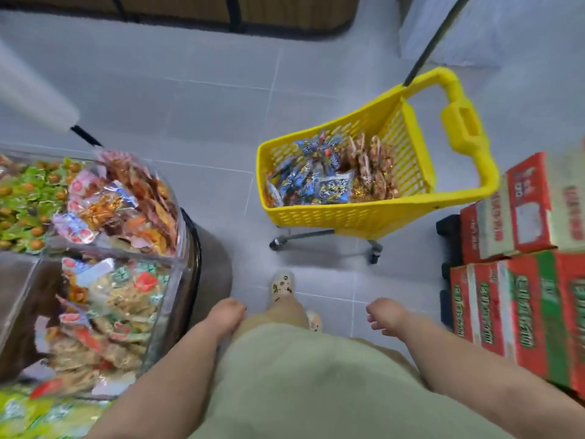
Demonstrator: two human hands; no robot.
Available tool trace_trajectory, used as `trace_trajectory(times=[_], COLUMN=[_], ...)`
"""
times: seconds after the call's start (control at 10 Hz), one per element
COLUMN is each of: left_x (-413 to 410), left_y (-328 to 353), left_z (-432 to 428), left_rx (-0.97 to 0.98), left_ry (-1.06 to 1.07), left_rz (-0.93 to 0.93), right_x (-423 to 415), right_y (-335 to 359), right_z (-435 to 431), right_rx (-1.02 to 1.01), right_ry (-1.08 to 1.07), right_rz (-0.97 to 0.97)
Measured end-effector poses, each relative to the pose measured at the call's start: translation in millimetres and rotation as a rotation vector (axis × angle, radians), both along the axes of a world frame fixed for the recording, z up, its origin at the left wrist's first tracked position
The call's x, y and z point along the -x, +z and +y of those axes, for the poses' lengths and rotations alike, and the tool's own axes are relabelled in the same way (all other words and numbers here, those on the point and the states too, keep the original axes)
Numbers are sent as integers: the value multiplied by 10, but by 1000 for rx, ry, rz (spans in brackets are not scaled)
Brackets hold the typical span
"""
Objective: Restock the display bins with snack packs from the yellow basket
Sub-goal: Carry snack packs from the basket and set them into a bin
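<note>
The yellow basket (332, 217) stands on wheels on the grey floor ahead of me, holding blue snack packs (311, 182) on its left side and brown ones (373, 167) on its right. Clear display bins (177, 236) full of snack packs sit at my left. My left hand (226, 315) hangs empty beside the bins, fingers loosely curled. My right hand (384, 315) hangs empty too, below the basket and well apart from it.
Red and green cartons (522, 280) are stacked at the right on a dark pallet. A black pole (433, 39) leans over the basket's handle. A dark shelf base runs along the far wall. Grey tiled floor lies between the bins and the basket.
</note>
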State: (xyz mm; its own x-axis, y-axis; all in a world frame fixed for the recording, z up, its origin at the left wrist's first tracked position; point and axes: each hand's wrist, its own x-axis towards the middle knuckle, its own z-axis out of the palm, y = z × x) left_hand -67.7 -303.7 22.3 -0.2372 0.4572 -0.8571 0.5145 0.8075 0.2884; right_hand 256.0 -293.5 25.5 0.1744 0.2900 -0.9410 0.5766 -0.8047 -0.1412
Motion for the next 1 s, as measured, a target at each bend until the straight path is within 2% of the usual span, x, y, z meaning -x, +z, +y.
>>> trace_trajectory(times=[0.1,0.3,0.4,0.5,0.6,0.7,0.9,1.0], left_x=[-41,3,154,226,245,186,-180,-330], left_y=[18,65,13,23,35,-16,-148,-201], left_z=[477,1411,1914,2234,2554,2676,2792,2854], left_rx=[39,25,25,25,48,65,142,170], left_ry=[-306,-271,-209,-202,-289,-287,-83,-121], left_rz=[48,-42,-42,-30,1,-11,-65,-56], right_x=[-111,-78,-40,6,46,55,-33,-77], right_y=[-34,-30,-71,-105,-86,-26,-163,-341], right_z=[107,718,1008,1213,1524,1804,2682,2926], right_rx=[73,-39,-85,-99,-130,-147,-298,-261], right_ry=[-99,-104,-219,-154,-219,-394,-266,-225], right_rz=[3,19,3,-4,36,119,157,148])
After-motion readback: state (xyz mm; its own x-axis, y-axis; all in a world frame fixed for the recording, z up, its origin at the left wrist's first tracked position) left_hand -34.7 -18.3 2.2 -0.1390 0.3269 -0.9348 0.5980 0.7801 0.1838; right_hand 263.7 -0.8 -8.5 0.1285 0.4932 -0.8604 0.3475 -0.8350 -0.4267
